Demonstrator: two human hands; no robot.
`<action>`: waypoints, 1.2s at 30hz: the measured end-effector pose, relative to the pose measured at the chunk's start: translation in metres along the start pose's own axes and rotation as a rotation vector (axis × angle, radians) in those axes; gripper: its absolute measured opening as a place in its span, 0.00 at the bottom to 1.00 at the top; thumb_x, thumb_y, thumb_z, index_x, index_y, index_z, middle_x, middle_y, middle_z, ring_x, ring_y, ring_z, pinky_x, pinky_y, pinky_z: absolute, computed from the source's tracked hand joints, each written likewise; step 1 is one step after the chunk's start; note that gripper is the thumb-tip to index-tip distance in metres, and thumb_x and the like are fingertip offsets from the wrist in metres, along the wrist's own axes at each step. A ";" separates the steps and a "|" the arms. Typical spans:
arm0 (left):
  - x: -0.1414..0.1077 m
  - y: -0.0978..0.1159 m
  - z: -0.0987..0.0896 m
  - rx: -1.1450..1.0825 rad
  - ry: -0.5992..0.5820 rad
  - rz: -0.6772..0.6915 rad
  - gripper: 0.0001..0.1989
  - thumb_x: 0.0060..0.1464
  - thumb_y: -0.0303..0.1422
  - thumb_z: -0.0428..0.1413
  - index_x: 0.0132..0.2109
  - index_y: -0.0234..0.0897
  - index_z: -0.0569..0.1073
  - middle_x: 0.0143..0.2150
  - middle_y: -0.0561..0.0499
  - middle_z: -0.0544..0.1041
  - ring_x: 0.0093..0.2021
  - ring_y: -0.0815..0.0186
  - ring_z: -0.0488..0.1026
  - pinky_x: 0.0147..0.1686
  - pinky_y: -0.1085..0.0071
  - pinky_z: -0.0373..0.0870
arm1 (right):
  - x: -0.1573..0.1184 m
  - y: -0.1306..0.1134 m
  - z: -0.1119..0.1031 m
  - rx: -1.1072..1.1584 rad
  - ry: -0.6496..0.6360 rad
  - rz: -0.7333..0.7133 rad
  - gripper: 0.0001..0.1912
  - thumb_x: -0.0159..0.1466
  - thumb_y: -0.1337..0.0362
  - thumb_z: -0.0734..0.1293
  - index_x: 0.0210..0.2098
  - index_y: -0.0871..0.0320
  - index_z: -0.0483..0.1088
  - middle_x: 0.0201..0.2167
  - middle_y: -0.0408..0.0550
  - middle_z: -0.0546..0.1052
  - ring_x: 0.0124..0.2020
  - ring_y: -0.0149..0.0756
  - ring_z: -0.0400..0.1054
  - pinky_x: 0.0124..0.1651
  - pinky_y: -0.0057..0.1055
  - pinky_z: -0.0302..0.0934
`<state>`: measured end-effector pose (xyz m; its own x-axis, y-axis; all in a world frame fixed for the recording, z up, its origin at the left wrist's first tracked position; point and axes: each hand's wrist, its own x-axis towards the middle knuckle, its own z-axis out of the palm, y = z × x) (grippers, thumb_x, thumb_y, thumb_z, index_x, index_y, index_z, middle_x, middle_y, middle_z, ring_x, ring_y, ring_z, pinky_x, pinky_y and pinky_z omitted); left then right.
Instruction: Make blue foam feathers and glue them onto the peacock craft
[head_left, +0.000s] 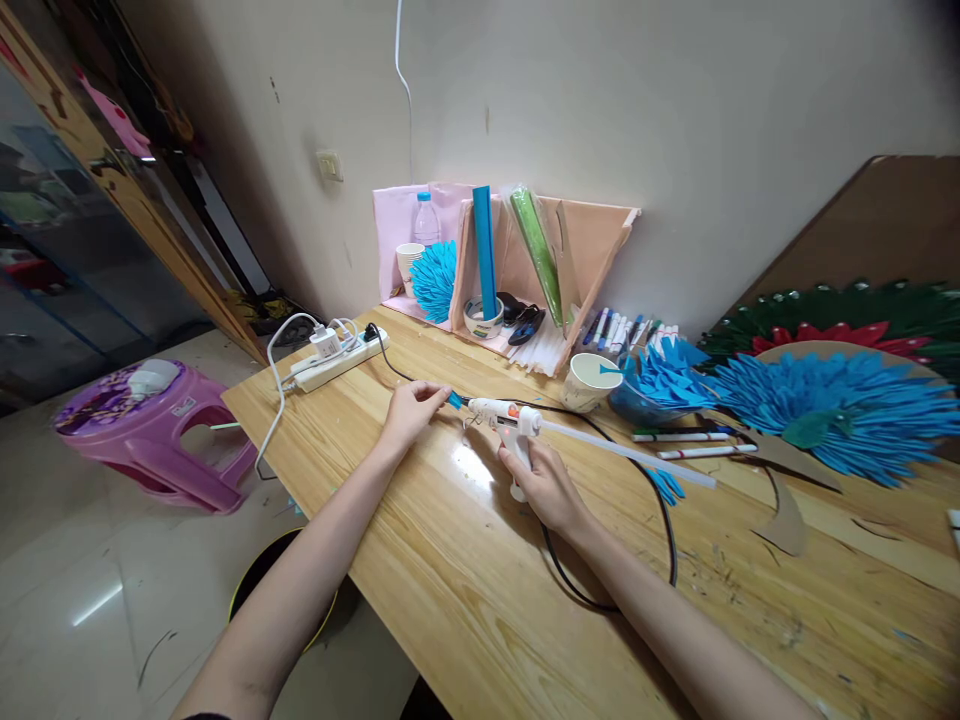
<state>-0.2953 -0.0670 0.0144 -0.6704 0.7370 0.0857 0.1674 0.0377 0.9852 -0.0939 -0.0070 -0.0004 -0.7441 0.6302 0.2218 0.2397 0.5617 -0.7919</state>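
My right hand (546, 482) is wrapped round the handle of a white hot glue gun (499, 413), whose nozzle points left. A long clear glue stick (630, 452) sticks out of its back end. Between thumb and fingers, my left hand (412, 412) pinches a small blue paper piece (454, 399), right at the nozzle tip; whether the two touch I cannot tell. The gun's black cord (667, 530) loops over the wooden table (450, 600). Under my right side of the cord lie a few blue paper strips (666, 486).
A power strip (341, 362) with plugs sits at the table's left edge. Along the wall stand a pink cardboard organizer (592, 235), a paper cup (589, 384), a bowl of blue paper pieces (660, 390), markers (694, 446) and a blue petalled craft (847, 410). A pink stool (172, 440) is on the floor.
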 end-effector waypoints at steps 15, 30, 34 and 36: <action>0.002 -0.007 -0.001 0.048 0.040 0.029 0.12 0.40 0.38 0.60 0.27 0.31 0.76 0.23 0.49 0.75 0.24 0.68 0.69 0.29 0.73 0.65 | -0.002 -0.002 -0.001 0.063 -0.024 0.008 0.16 0.61 0.56 0.57 0.32 0.60 0.71 0.26 0.45 0.74 0.28 0.35 0.68 0.31 0.26 0.58; 0.000 -0.004 0.001 0.003 0.021 0.001 0.14 0.38 0.40 0.61 0.26 0.31 0.76 0.22 0.50 0.74 0.24 0.69 0.69 0.27 0.73 0.64 | -0.001 -0.001 0.000 -0.019 -0.036 -0.014 0.15 0.61 0.57 0.56 0.25 0.59 0.65 0.20 0.41 0.66 0.23 0.30 0.61 0.27 0.24 0.52; 0.000 -0.004 0.001 0.003 0.020 0.002 0.14 0.38 0.40 0.61 0.26 0.31 0.76 0.22 0.50 0.74 0.24 0.69 0.69 0.28 0.73 0.64 | 0.000 -0.001 0.001 -0.030 -0.032 -0.011 0.15 0.61 0.57 0.57 0.22 0.59 0.62 0.18 0.40 0.64 0.21 0.29 0.59 0.25 0.24 0.50; 0.000 -0.004 0.001 0.003 0.019 0.001 0.13 0.38 0.40 0.61 0.26 0.31 0.76 0.22 0.50 0.74 0.24 0.69 0.68 0.28 0.73 0.64 | -0.001 -0.001 0.001 -0.030 -0.029 -0.017 0.15 0.61 0.57 0.57 0.22 0.59 0.61 0.18 0.40 0.64 0.21 0.29 0.59 0.25 0.24 0.50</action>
<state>-0.2950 -0.0666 0.0105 -0.6837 0.7242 0.0894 0.1701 0.0391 0.9846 -0.0942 -0.0085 -0.0004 -0.7659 0.6049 0.2178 0.2451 0.5879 -0.7709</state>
